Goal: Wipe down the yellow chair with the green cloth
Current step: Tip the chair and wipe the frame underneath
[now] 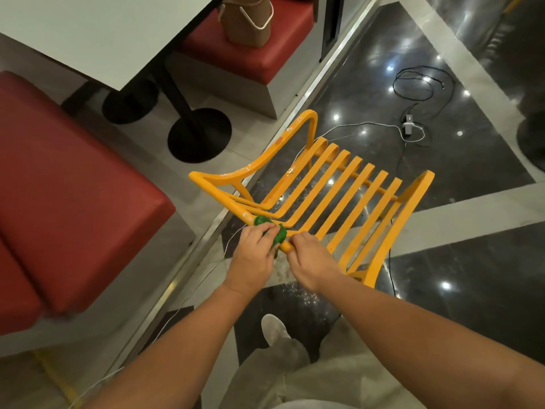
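Note:
The yellow chair [339,184] stands in the middle of the view, its slatted back and seat seen from above, with chipped white spots on its left arm. A bunched green cloth [278,233] lies against the near top rail of the chair. My left hand [253,258] grips the cloth and presses it onto the rail. My right hand [309,261] holds the same rail just to the right of the cloth, fingers curled round it.
Red padded benches [67,184] stand at the left and at the back, where a woven basket [247,19] sits. A white table [88,33] on black pedestal bases [199,134] is at the upper left. Cables and a power strip [408,125] lie on the glossy dark floor.

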Demonstrator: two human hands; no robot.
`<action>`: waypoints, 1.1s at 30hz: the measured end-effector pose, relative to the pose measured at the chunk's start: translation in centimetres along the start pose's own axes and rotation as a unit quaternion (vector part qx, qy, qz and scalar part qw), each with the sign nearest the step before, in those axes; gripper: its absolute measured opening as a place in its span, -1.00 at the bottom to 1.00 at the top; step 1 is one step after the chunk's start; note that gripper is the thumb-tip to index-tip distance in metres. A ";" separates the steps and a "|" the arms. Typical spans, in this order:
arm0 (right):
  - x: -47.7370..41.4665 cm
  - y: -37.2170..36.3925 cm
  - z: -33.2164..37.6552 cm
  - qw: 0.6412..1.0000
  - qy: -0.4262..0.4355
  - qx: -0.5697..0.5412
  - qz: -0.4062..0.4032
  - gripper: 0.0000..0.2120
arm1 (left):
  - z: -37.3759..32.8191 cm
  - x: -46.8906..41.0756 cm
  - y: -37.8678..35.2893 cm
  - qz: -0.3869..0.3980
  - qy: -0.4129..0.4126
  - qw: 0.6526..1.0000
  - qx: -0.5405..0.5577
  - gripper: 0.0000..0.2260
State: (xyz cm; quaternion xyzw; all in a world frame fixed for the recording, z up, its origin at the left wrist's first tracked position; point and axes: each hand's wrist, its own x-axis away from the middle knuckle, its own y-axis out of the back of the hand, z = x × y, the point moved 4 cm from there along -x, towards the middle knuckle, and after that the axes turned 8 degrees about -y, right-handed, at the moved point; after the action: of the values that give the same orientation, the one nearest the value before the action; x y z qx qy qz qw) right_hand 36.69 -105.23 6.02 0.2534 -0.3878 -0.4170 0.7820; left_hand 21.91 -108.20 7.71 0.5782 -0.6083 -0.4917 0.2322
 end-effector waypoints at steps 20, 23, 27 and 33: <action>-0.4 -0.8 -0.4 0.999 -0.028 0.034 0.002 -0.60 | 4.7 -1.1 2.0 -0.040 0.115 0.992 0.029 -0.69; -0.5 -0.8 -0.4 0.999 -0.029 0.036 0.003 -0.59 | 2.8 -0.5 1.6 -0.048 0.123 0.990 0.042 -0.66; -0.5 -0.8 -0.4 0.999 -0.026 0.040 0.003 -0.60 | 2.9 -0.6 2.0 0.012 0.003 1.000 0.019 -0.67; -0.3 -0.6 -0.2 0.997 -0.019 0.067 -0.015 -0.58 | 6.6 -2.2 3.7 -0.045 0.133 0.989 0.035 -0.69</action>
State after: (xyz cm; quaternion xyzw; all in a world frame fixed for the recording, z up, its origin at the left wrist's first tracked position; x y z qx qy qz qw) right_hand 36.51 -105.29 5.33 0.3031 -0.4254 -0.4065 0.7496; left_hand 15.03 -104.50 8.83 0.6729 -0.5624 -0.3987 0.2684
